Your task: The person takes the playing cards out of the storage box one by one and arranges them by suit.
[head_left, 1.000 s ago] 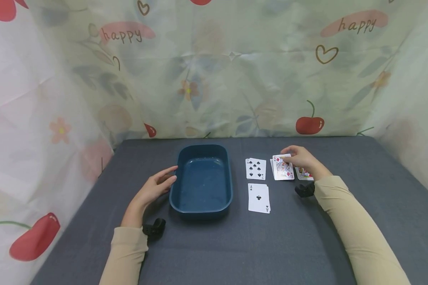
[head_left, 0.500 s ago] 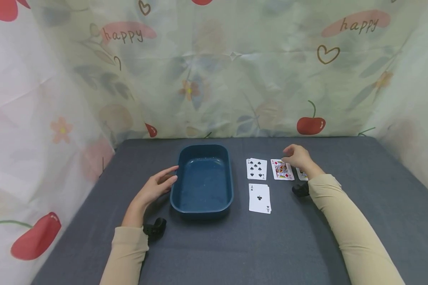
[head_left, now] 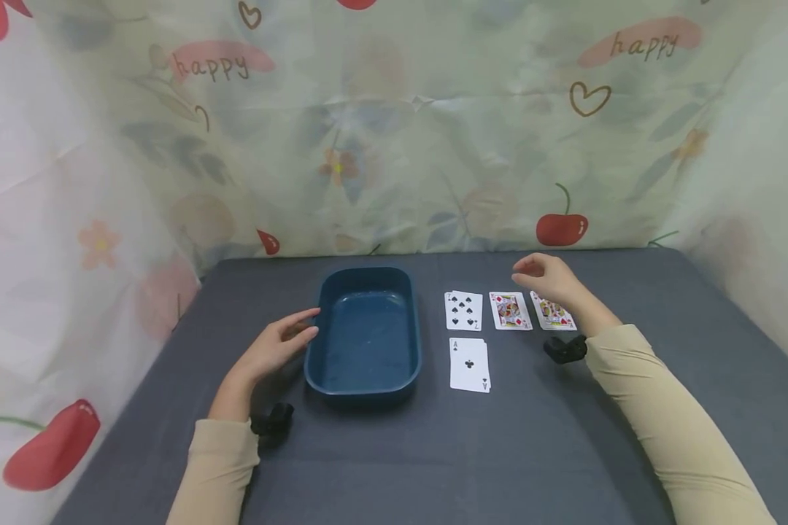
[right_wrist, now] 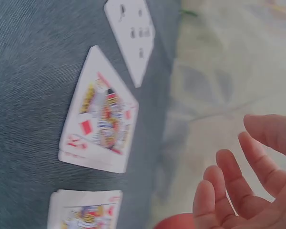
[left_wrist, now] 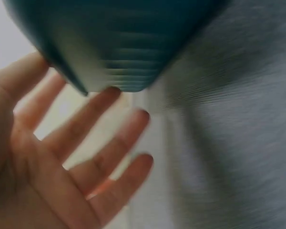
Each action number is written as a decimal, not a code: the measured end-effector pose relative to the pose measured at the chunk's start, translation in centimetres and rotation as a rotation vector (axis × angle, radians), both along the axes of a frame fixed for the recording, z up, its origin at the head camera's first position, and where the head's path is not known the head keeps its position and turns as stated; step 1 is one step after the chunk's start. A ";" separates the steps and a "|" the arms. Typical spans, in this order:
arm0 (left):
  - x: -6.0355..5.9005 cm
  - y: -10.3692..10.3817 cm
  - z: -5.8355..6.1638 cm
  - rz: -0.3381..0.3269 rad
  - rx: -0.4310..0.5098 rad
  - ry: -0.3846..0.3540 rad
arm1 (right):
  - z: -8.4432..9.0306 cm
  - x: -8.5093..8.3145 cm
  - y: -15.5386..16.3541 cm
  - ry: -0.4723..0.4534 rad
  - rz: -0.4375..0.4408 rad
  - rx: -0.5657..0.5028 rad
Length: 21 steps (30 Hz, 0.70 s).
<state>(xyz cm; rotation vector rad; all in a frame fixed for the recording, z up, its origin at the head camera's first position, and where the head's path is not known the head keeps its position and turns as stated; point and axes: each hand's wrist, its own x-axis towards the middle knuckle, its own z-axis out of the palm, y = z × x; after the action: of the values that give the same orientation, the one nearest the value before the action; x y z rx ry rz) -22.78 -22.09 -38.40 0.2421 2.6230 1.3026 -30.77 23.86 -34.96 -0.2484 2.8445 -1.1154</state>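
Observation:
My left hand (head_left: 269,351) touches the left rim of a deep blue rectangular tray (head_left: 311,357) with its fingertips, fingers extended; the left wrist view shows the tray (left_wrist: 133,52) above the spread fingers. My right hand (head_left: 548,278) hovers over the gap between two card piles, fingers loosely bent and holding nothing. Below it lie a king of diamonds (head_left: 511,312) and, to the right, a pile topped by a red face card (head_left: 551,313), partly behind the hand. A seven of spades pile (head_left: 463,312) lies to their left, an ace of clubs pile (head_left: 469,364) in front.
A dark grey cloth (head_left: 394,467) covers the table. A printed curtain (head_left: 420,146) rises along the back edge, with more fabric at both sides. Black wrist cameras (head_left: 565,350) sit under both wrists. The tray stands left of the cards.
My right hand let go of the king of diamonds on its pile and lifted away, uncovering more of the right pile. My left hand stayed at the tray. The head view shifted slightly.

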 end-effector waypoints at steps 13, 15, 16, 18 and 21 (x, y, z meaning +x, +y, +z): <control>-0.7 2.5 5.6 -0.038 -0.313 0.245 | 3.7 2.8 -1.6 0.221 0.121 0.060; -0.9 3.2 6.2 -0.021 -0.352 0.322 | 4.0 3.1 -2.0 0.265 0.132 0.095; -1.0 3.6 6.5 -0.010 -0.379 0.359 | 4.1 3.4 -2.2 0.281 0.137 0.109; -1.1 4.2 7.0 0.003 -0.440 0.420 | 4.1 3.7 -2.6 0.300 0.145 0.132; -1.4 4.8 7.3 0.000 -0.543 0.479 | 3.9 3.9 -2.9 0.302 0.148 0.179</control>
<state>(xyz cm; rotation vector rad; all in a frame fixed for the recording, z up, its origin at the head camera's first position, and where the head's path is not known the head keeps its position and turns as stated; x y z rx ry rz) -24.16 -17.31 -31.06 0.5116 3.2426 0.5259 -26.83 20.92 -31.01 -0.6532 3.0962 -0.8525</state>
